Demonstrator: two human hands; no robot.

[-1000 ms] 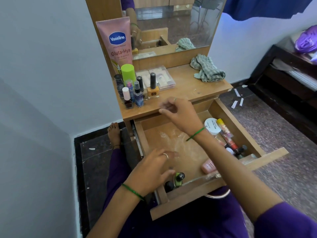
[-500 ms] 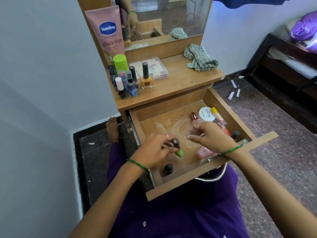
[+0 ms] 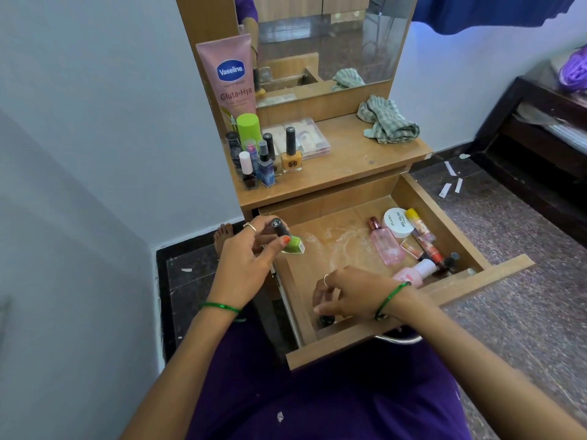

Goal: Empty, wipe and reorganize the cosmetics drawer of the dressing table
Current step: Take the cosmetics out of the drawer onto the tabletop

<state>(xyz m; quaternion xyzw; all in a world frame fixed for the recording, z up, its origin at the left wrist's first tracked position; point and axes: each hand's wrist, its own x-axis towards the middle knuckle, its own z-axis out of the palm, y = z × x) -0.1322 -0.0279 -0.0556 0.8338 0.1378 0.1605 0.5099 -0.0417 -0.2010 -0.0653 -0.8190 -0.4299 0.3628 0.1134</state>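
— What are the hands doing?

— The left hand (image 3: 244,265) pinches a green nail polish bottle (image 3: 287,238) by its black cap, lifted over the left front corner of the open drawer (image 3: 413,293). The bottle lies tilted: cap up and to the left, green glass base down and to the right, long axis on that diagonal.

— And the other one?

— The right hand (image 3: 349,293) reaches down into the near left corner of the drawer, fingers curled round a small dark-capped bottle (image 3: 326,319). Only the cap shows below the fingertips, so I cannot tell which way that bottle stands.

— What else is in the drawer?

— Along its right side: a pink perfume bottle (image 3: 386,244) lying flat, neck toward the back; a round white nail polish remover tub (image 3: 398,222) just behind it; a yellow-capped tube (image 3: 419,225) beside the tub; red and dark sticks nearer the front; and a pink bottle with a white cap (image 3: 413,273) by the front panel, close to the right wrist. The drawer floor shows pale powder smears in the middle.

— And above the drawer?

— On the tabletop (image 3: 349,163), a cluster of upright nail polish bottles (image 3: 263,160), a pink Vaseline tube (image 3: 230,77) leaning on the mirror frame, a clear plastic case (image 3: 309,138), and a crumpled green checked cloth (image 3: 387,123) to the right.
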